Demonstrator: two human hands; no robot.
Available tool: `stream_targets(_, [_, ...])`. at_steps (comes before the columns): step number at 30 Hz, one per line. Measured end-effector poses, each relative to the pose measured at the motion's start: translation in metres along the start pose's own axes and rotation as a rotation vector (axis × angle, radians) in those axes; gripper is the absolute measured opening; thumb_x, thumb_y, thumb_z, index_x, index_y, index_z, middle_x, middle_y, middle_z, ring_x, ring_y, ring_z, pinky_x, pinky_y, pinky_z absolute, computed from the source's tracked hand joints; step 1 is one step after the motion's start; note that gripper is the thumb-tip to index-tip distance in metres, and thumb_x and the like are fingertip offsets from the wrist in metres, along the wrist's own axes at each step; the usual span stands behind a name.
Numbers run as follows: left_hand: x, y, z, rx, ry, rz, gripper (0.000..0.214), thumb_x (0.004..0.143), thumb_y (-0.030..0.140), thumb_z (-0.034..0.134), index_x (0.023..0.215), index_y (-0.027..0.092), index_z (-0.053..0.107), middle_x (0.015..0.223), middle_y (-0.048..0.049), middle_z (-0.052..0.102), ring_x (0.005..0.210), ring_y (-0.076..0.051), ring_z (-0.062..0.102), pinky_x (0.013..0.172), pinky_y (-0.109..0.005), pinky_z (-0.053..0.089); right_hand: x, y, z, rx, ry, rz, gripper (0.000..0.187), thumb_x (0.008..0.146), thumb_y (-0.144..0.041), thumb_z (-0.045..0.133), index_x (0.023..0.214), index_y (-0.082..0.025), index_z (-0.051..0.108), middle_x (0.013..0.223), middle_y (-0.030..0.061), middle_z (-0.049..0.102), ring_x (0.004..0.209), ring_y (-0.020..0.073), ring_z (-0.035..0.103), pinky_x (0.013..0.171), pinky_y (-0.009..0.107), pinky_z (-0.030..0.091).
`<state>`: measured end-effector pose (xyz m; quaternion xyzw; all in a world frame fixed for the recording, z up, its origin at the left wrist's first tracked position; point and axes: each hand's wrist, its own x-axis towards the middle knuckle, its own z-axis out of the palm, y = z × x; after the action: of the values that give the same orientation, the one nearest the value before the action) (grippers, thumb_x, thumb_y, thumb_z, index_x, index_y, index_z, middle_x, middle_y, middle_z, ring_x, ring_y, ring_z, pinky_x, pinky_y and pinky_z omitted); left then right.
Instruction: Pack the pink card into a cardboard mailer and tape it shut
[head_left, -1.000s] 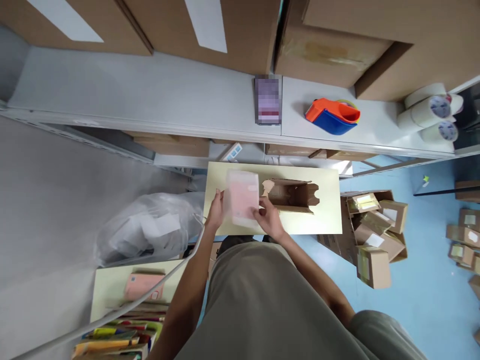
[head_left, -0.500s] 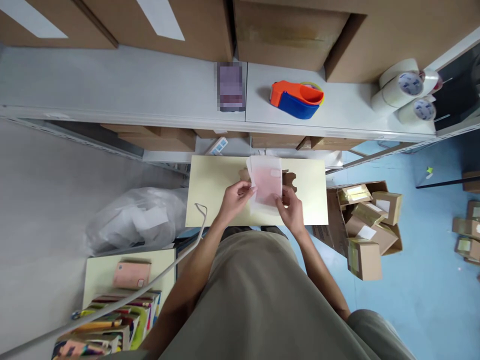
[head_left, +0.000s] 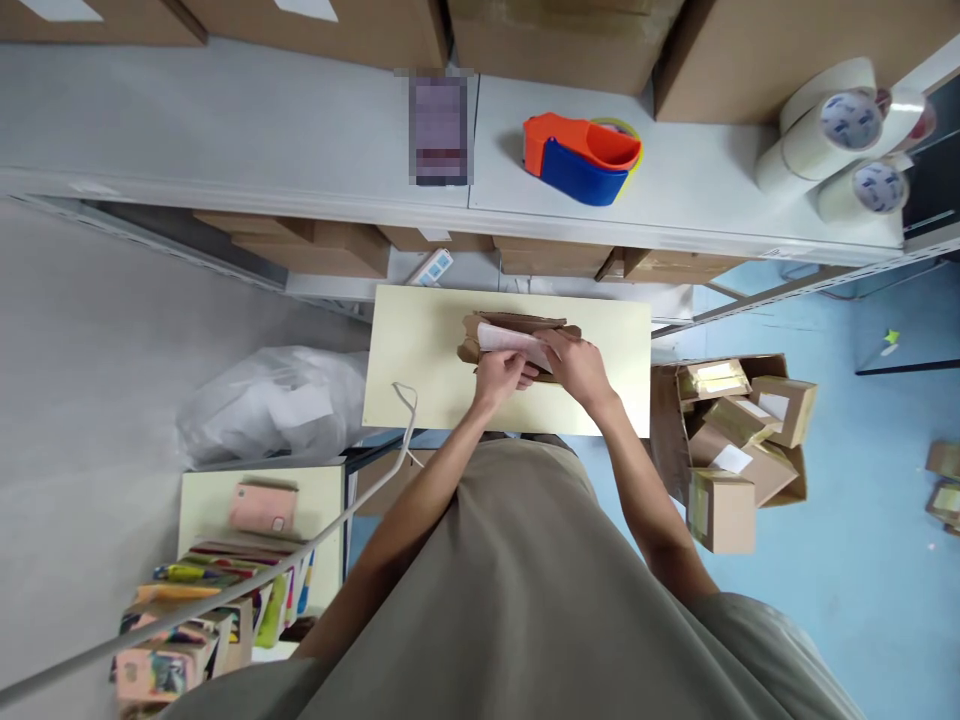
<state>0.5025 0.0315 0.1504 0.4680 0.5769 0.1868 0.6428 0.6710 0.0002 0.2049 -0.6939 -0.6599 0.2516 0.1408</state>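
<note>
A small brown cardboard box sits on the pale yellow table with its flaps raised. Partly inside its opening is a pink book in a translucent white wrapper, seen at a slant. My left hand grips the book's near edge with bent fingers, at the front of the box. From the right, my right hand closes over the book's right end, fingers reaching over the box opening. The book's lower part is hidden by my hands and the box.
On the shelf above are an orange and blue tape dispenser, a blurred rectangular item and tape rolls. A carton of small boxes stands right. Books and a plastic bag are left; a grey bent rod crosses there.
The wrapped book has gone from being held flat above the box to being tilted into its opening. Both hands have moved in closer together, and the view has shifted slightly.
</note>
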Motion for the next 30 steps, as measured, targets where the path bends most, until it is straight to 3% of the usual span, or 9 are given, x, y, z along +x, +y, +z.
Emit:
stream_targets(5, [0.006, -0.008, -0.007, 0.038, 0.057, -0.084, 0.025, 0.100, 0.036, 0.068, 0.087, 0.016, 0.072, 0.079, -0.0089, 0.082, 0.054, -0.017, 0.074, 0.051, -0.023, 0.060, 0.021, 0.006, 0.016, 0.057, -0.065, -0.013, 0.041, 0.103, -0.011, 0.056, 0.135, -0.027, 0.075, 0.134, 0.0076, 0.079, 0.114, 0.0322, 0.077, 0.099, 0.042, 0.060])
stream_targets(12, [0.009, -0.013, -0.019, 0.122, -0.002, -0.138, 0.023, 0.097, 0.038, 0.071, 0.095, 0.016, 0.076, 0.081, -0.0100, 0.083, 0.052, -0.017, 0.072, 0.049, -0.024, 0.056, 0.036, 0.023, 0.044, 0.119, -0.158, -0.009, 0.044, 0.099, -0.008, 0.060, 0.135, -0.025, 0.078, 0.131, 0.0083, 0.080, 0.122, 0.0327, 0.075, 0.108, 0.043, 0.057])
stream_targets(15, [0.004, -0.016, -0.040, 0.127, 0.063, -0.048, 0.029, 0.097, 0.041, 0.067, 0.103, 0.016, 0.079, 0.088, -0.0105, 0.084, 0.051, -0.015, 0.069, 0.047, -0.023, 0.053, 0.028, 0.030, 0.049, 0.091, -0.074, 0.023, 0.052, 0.097, -0.003, 0.053, 0.141, -0.021, 0.074, 0.140, 0.0119, 0.076, 0.128, 0.0312, 0.070, 0.111, 0.043, 0.055])
stream_targets(18, [0.006, -0.025, -0.074, 0.171, 0.219, 0.086, 0.035, 0.097, 0.042, 0.063, 0.114, 0.017, 0.079, 0.092, -0.0077, 0.084, 0.054, -0.014, 0.068, 0.049, -0.023, 0.052, 0.007, 0.045, 0.047, 0.122, 0.095, 0.084, 0.047, 0.100, -0.008, 0.048, 0.136, -0.021, 0.074, 0.132, 0.0129, 0.077, 0.123, 0.0293, 0.070, 0.107, 0.042, 0.057])
stream_targets(22, [0.025, -0.047, -0.114, 0.237, 0.436, 0.141, 0.036, 0.097, 0.037, 0.059, 0.122, 0.018, 0.077, 0.112, -0.0092, 0.083, 0.082, -0.020, 0.077, 0.067, -0.028, 0.061, -0.023, 0.073, 0.049, 0.194, 0.357, 0.268, 0.037, 0.108, -0.029, 0.045, 0.127, -0.018, 0.075, 0.122, 0.0169, 0.077, 0.108, 0.0290, 0.073, 0.097, 0.045, 0.063])
stream_targets(26, [0.048, -0.066, -0.119, 0.227, 0.344, 0.135, 0.035, 0.096, 0.037, 0.067, 0.124, 0.018, 0.074, 0.123, -0.0120, 0.080, 0.112, -0.026, 0.075, 0.088, -0.035, 0.065, -0.034, 0.094, 0.061, 0.355, 0.391, 0.388, 0.052, 0.107, -0.052, 0.048, 0.134, -0.014, 0.070, 0.130, 0.0248, 0.076, 0.105, 0.0312, 0.077, 0.089, 0.047, 0.066])
stream_targets(30, [0.054, -0.068, -0.104, 0.188, 0.243, 0.170, 0.039, 0.097, 0.044, 0.069, 0.127, 0.019, 0.073, 0.123, -0.0123, 0.079, 0.107, -0.026, 0.075, 0.089, -0.036, 0.065, -0.029, 0.091, 0.069, 0.478, 0.343, 0.363, 0.059, 0.105, -0.058, 0.048, 0.138, -0.013, 0.067, 0.137, 0.0256, 0.075, 0.109, 0.0316, 0.077, 0.090, 0.048, 0.066])
